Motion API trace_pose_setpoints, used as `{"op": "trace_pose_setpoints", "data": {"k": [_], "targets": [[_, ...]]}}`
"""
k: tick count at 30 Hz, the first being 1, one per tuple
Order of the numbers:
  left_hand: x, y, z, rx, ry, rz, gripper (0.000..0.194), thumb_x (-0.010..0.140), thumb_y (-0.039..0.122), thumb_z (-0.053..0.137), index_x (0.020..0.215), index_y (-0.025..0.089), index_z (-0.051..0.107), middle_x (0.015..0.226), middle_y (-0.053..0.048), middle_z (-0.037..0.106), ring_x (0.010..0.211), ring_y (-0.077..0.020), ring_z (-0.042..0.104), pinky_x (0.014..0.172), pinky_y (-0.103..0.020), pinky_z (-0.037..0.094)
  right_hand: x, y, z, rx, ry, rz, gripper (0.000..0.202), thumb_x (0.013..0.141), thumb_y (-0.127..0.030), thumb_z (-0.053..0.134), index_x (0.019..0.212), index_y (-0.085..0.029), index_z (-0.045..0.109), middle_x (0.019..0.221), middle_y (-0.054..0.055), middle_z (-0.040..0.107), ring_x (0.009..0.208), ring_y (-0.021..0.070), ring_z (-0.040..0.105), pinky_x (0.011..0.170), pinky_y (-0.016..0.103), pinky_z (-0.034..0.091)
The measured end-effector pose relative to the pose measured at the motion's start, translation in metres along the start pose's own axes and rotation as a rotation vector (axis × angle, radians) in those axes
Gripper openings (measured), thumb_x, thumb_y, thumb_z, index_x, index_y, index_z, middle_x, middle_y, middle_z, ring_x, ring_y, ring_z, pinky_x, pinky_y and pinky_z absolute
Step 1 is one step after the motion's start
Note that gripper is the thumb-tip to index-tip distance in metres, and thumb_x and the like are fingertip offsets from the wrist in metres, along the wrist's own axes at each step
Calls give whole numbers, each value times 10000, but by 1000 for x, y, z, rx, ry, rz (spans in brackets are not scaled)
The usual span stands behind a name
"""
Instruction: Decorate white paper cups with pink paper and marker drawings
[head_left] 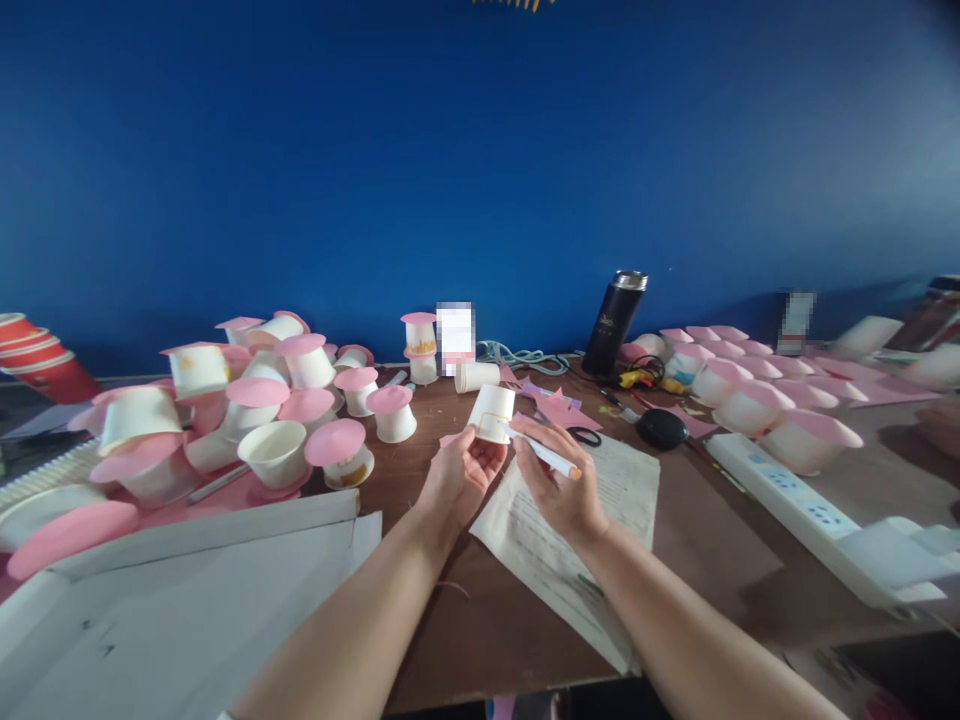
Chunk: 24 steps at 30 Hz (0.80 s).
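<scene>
Well, blue wall (480,170) behind, brown table (465,640) below, left fingers (489,460) grasp a cup (493,408), right fingers (553,434) a marker (556,459).

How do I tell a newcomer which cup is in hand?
Below the blue wall, find the brown table and look to its middle. There the left hand holds a white paper cup and the right hand aims a white pen at it. Unlike the pink-topped cups to either side, this one is held, a thin yellow-brown line on its side.
</scene>
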<state>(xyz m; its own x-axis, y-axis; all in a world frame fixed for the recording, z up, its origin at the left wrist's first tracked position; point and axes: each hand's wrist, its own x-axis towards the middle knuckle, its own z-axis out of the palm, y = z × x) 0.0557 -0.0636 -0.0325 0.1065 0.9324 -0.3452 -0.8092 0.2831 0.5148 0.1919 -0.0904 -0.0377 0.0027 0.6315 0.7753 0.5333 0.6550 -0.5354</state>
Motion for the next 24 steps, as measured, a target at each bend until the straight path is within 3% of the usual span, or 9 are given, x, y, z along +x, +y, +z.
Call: {"op": "trace_pose_setpoints", "data": {"k": [6,24], "targets": [[-2,-3,1,29,-26,21,79,939,125,531,950,143,607,893,-97,705,787,-152,688,801,-276,563,1,-4,0,31,-47,-10,182,945,-208,580,1065,-231,715,974,52,760,899,189,716,841,327,583],[-5,-2,5,11,2,34,105,895,71,560,843,160,580,833,-71,678,737,-137,661,749,-255,546,-1,-3,1,44,-106,12,187,951,-231,574,1074,-234,715,986,65,757,912,192,715,828,327,588]]}}
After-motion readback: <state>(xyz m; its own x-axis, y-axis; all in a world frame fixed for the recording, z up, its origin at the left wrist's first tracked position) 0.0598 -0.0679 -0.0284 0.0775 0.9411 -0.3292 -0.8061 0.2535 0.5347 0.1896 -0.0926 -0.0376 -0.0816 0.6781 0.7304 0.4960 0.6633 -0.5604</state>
